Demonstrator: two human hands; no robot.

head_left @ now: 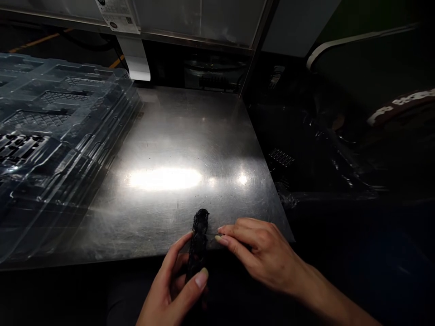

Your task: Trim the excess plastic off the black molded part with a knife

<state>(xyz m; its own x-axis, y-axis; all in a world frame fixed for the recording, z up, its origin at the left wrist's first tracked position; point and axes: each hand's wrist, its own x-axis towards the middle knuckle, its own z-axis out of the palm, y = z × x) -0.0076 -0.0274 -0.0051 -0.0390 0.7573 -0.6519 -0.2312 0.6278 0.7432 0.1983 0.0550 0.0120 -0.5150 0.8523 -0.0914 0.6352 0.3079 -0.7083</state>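
My left hand (176, 285) is closed round a long black plastic part (200, 233) with a rounded far end and notched edges. The part points away from me over the near edge of the metal table (176, 136). Just right of it is my right hand (261, 249), its thumb and forefinger pinched together a short gap from the part. Whatever sits between those fingertips is too small and dark to name. The lower end of the black part is hidden by my left hand and shadow.
Stacked clear plastic trays (98, 131) stand on the left, with black parts (20, 147) in one compartment. A dark bin or bag (322, 158) lies beyond the table's right edge, with more black parts (281, 157). A machine panel (200, 20) rises behind the table.
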